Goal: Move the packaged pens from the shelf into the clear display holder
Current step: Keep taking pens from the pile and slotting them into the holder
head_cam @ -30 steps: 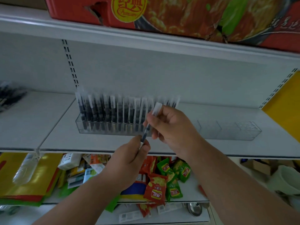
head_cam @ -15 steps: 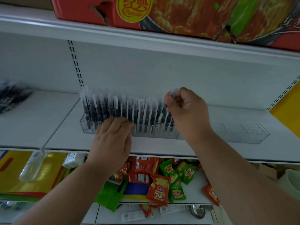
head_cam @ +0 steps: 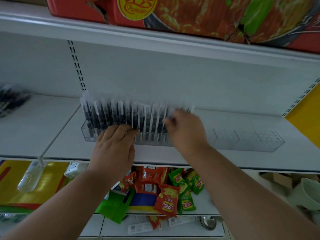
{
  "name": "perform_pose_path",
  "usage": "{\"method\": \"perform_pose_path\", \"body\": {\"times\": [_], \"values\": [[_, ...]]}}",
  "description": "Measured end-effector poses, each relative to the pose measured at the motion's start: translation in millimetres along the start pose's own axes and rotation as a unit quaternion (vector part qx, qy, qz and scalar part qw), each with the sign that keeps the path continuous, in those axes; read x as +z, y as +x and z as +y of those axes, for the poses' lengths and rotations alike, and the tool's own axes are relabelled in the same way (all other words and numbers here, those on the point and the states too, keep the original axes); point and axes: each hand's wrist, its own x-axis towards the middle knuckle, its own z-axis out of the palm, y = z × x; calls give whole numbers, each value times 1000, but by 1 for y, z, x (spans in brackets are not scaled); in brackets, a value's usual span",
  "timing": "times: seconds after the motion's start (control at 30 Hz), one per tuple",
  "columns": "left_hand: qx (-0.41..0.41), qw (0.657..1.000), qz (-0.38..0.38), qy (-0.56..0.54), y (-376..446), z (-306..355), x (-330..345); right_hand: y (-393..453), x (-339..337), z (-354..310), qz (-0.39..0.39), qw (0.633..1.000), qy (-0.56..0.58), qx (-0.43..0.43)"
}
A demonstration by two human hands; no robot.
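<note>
A white shelf [head_cam: 225,158] carries a long clear display holder [head_cam: 242,141] set parallel to its front edge; packaged pens [head_cam: 121,116] stand upright in the holder's left half, and the compartments toward its right end hold nothing. A loose pile of packaged pens [head_cam: 12,99] lies at the far left edge of the shelf, well apart from both hands. A red carton [head_cam: 190,14] rests on the shelf above; its yellow roundel reads "Premium". Red and green snack packets [head_cam: 166,200] lie on the lower shelf, with a clear plastic bottle [head_cam: 29,177] hanging at lower left.

The left hand [head_cam: 114,149] lies against the holder's front wall, fingers fairly straight and touching the lower parts of the standing pens; this grip holds nothing. The right hand [head_cam: 187,132] is at the right end of the pen row, fingers bent toward the pen tops; motion blur prevents telling whether this grip pinches a pen.
</note>
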Motion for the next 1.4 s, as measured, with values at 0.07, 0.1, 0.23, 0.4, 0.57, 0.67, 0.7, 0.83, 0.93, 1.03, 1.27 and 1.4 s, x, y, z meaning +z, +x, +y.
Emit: {"method": "perform_pose_path", "body": {"times": [0.07,0.1,0.23,0.4,0.57,0.67,0.7,0.83,0.93,1.03,1.27,1.4], "values": [[2,1000,0,1,1,1,0,-2,4,1,-14,999,-29,-3],[1,1000,0,1,1,1,-1,-2,4,3,-10,999,-31,5],[-3,1000,-1,3,1,3,-2,-4,6,8,-5,999,-24,27],[-5,999,-35,5,1,2,-8,-24,6,8,27,999,21,13],[-19,999,-18,-29,-13,3,-21,-39,-3,-13,65,992,20,-105],[-32,999,-14,-4,-29,-14,-33,-39,8,-42,42,986,26,-162],[-41,999,-17,1,-35,-23,-37,-39,12,-53,33,984,28,-175],[-113,993,-14,26,-70,-75,-62,-39,39,-112,-34,975,19,-219],[-163,986,-12,39,-101,-117,-84,-35,60,-167,-104,964,-6,-244],[-198,978,-16,63,-132,-170,-108,-34,87,-229,-128,958,-29,-256],[-223,969,-44,92,-172,-307,-166,-40,158,-364,-101,967,17,-234],[-209,973,-57,77,-166,-354,-181,-33,183,-404,-109,971,11,-212]]}}
